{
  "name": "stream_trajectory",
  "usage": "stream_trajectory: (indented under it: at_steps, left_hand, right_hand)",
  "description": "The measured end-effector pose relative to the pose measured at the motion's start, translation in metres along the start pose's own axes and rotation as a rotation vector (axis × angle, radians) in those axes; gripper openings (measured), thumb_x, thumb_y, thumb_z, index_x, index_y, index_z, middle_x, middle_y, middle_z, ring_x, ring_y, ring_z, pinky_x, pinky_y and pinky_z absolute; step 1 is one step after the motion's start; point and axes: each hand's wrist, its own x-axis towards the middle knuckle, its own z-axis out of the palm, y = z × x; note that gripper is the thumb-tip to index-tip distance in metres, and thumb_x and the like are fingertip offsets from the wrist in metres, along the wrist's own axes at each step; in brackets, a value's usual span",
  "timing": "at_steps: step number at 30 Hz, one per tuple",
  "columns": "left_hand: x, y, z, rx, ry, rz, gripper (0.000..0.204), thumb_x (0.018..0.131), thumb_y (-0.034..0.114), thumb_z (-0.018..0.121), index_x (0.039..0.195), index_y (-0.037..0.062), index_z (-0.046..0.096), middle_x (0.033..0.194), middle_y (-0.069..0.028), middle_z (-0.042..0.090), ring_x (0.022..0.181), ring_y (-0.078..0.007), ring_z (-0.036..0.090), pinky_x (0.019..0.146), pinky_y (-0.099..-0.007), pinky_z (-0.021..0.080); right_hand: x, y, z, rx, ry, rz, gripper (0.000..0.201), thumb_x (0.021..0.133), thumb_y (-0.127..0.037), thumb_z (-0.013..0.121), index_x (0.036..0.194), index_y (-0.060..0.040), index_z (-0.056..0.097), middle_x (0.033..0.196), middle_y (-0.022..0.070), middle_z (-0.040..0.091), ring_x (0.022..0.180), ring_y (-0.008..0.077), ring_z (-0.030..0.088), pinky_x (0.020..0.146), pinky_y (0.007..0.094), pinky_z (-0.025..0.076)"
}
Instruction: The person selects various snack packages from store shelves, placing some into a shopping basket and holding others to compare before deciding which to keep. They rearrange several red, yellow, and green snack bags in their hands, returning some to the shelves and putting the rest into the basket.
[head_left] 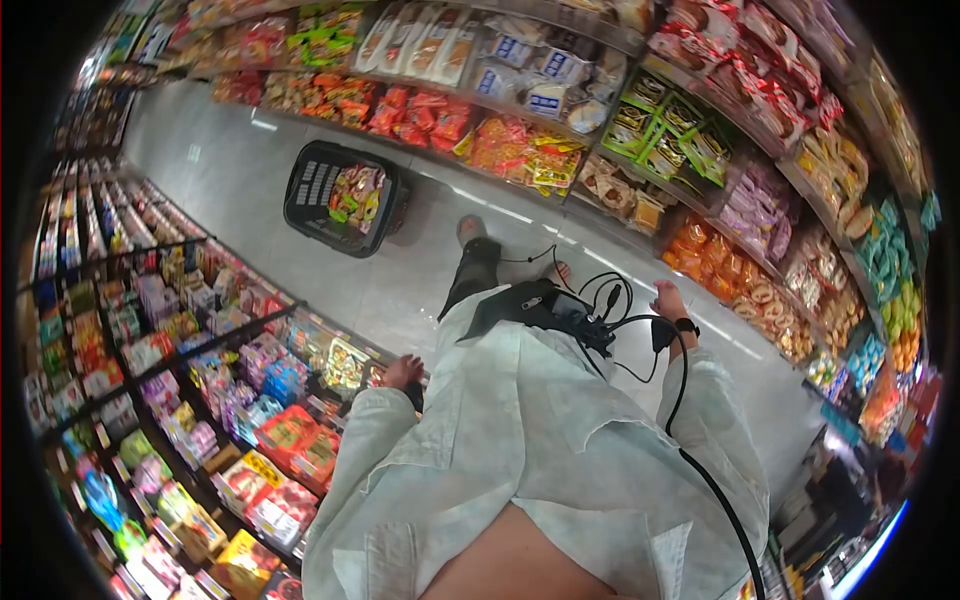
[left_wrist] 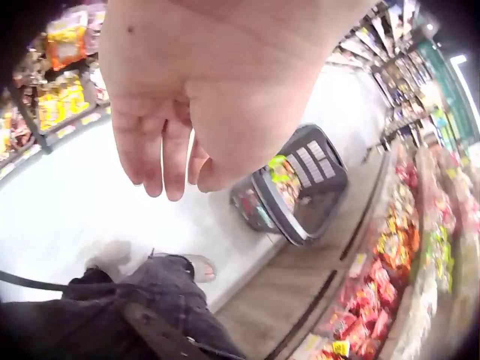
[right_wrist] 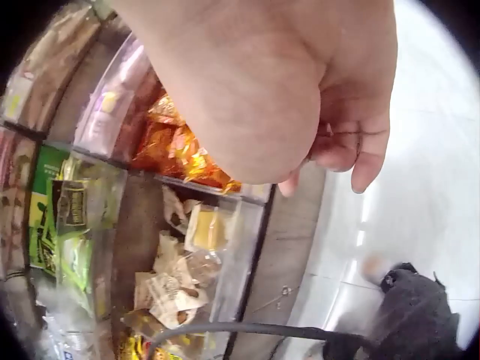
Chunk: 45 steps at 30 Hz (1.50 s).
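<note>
My left hand [head_left: 403, 371] hangs by my side near the low snack shelves on the left. Its fingers [left_wrist: 175, 161] droop loosely in the left wrist view, holding nothing. On the other side, my right hand [head_left: 670, 300] hangs out from the body beside the packet bins. The right wrist view has its fingers [right_wrist: 367, 161] loosely bent with nothing held, partly hidden by the heel of the hand. On the floor ahead stands a black shopping basket [head_left: 296, 215] containing colourful packets [head_left: 356, 195], beyond reach of both hands.
Bins of orange-wrapped snacks [head_left: 700, 248] and red packets [head_left: 420, 115] line the right and far side of the aisle. Boxed goods [head_left: 290, 440] fill the left shelves. Black cables [head_left: 610, 300] loop from a waist pouch [head_left: 515, 305]. Grey floor [head_left: 240, 130] surrounds the basket.
</note>
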Motion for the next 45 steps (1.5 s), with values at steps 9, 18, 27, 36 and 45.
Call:
stream_trajectory:
  at_steps: [9, 18, 27, 36, 45]
  left_hand:
    - [-0.023, 0.152, 0.022, -1.11, 0.06, -1.169, 0.027, 0.091, 0.027, 0.06, 0.111, 0.0103, 0.07, 0.099, -0.0092, 0.067, 0.09, -0.0235, 0.061, 0.076, -0.0381, 0.049]
    - [-0.067, 0.063, 0.017, -1.297, 0.246, -1.035, 0.03, 0.095, 0.028, 0.057, 0.115, 0.0075, 0.066, 0.089, -0.0062, 0.068, 0.068, -0.0139, 0.062, 0.056, -0.0325, 0.051]
    - [-0.107, -0.058, 0.006, -1.967, 0.443, -1.392, 0.024, 0.098, 0.026, 0.052, 0.113, 0.0103, 0.062, 0.091, -0.002, 0.069, 0.069, -0.0132, 0.065, 0.054, -0.0252, 0.052]
    - [-0.082, -0.085, -0.048, -1.98, 0.486, -1.497, 0.024, 0.097, 0.028, 0.054, 0.111, 0.0091, 0.061, 0.088, -0.0055, 0.069, 0.069, -0.0167, 0.066, 0.055, -0.031, 0.055]
    - [-0.072, -0.14, -0.121, -2.02, 0.656, -1.562, 0.017, 0.09, 0.024, 0.061, 0.09, 0.0065, 0.062, 0.074, -0.0055, 0.064, 0.06, -0.0174, 0.062, 0.053, -0.0296, 0.054]
  right_hand:
    - [0.008, -0.11, 0.103, 0.034, -0.251, 0.054, 0.029, 0.1, -0.032, 0.053, 0.099, -0.0069, 0.066, 0.069, 0.0033, 0.059, 0.05, 0.0146, 0.054, 0.044, 0.0305, 0.039]
    - [-0.05, -0.195, 0.182, -0.267, -0.275, 0.196, 0.022, 0.097, -0.02, 0.05, 0.094, -0.0026, 0.062, 0.068, 0.0083, 0.057, 0.05, 0.0184, 0.054, 0.044, 0.0329, 0.045]
    - [0.023, -0.252, 0.261, -0.216, -0.129, 0.029, 0.015, 0.094, -0.025, 0.062, 0.093, -0.0096, 0.064, 0.069, 0.0013, 0.058, 0.057, 0.0123, 0.057, 0.043, 0.0302, 0.046]
    - [0.075, -0.384, 0.376, -0.297, -0.382, 0.214, 0.022, 0.09, -0.018, 0.064, 0.109, -0.0065, 0.063, 0.081, 0.0019, 0.065, 0.053, 0.0128, 0.059, 0.045, 0.027, 0.046]
    - [0.272, -0.509, 0.55, -0.451, -0.743, -0.002, 0.012, 0.098, -0.021, 0.063, 0.1, -0.0092, 0.062, 0.073, -0.0001, 0.058, 0.061, 0.0097, 0.055, 0.054, 0.0273, 0.047]
